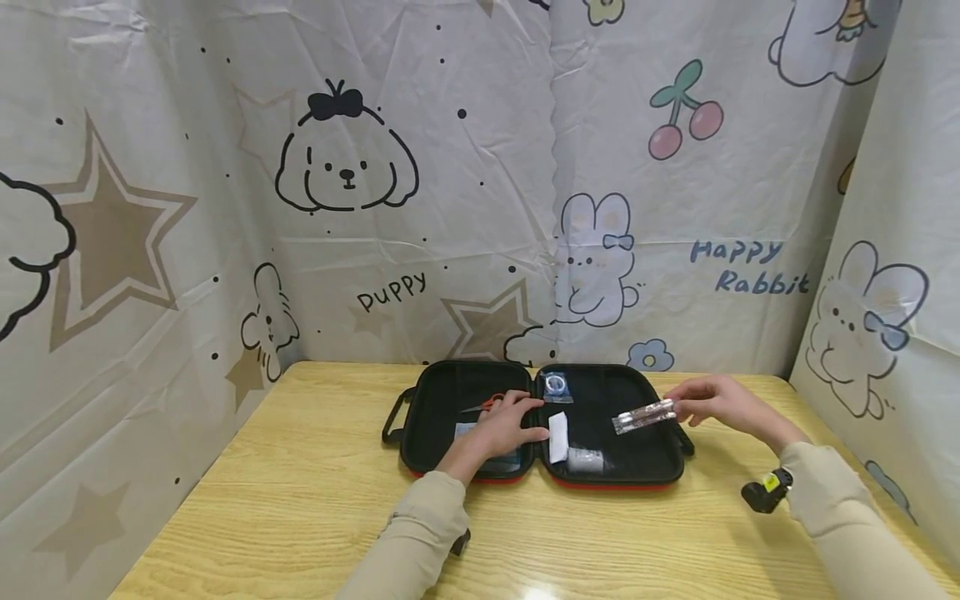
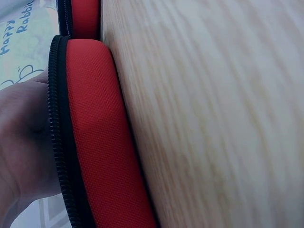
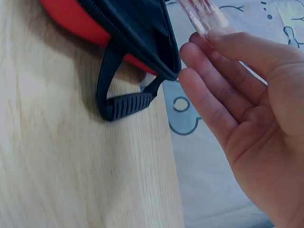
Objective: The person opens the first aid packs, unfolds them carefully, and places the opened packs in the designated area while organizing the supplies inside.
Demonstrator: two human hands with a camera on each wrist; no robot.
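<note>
A black zip case (image 1: 611,475) with red outer sides lies unfolded on the table, both halves facing up. Over its left half, my left hand (image 1: 501,427) reaches in with fingers extended to the middle seam, next to orange-handled scissors (image 1: 491,402). Beyond the case's right edge, my right hand (image 1: 716,404) pinches one end of a slim, clear packet (image 1: 645,416) with brownish tubes inside. The packet (image 3: 204,16) sits between thumb and fingertips in the right wrist view. In the left wrist view, the red case wall (image 2: 102,128) hides most of the left hand.
In the case's right half lie a blue-and-clear packet (image 1: 557,387) with a white ring, a white folded strip (image 1: 558,437) and a clear-wrapped roll (image 1: 585,460). Carry handles (image 3: 128,105) stick out at both ends. A printed curtain (image 1: 480,208) hangs behind the wooden table (image 1: 315,467).
</note>
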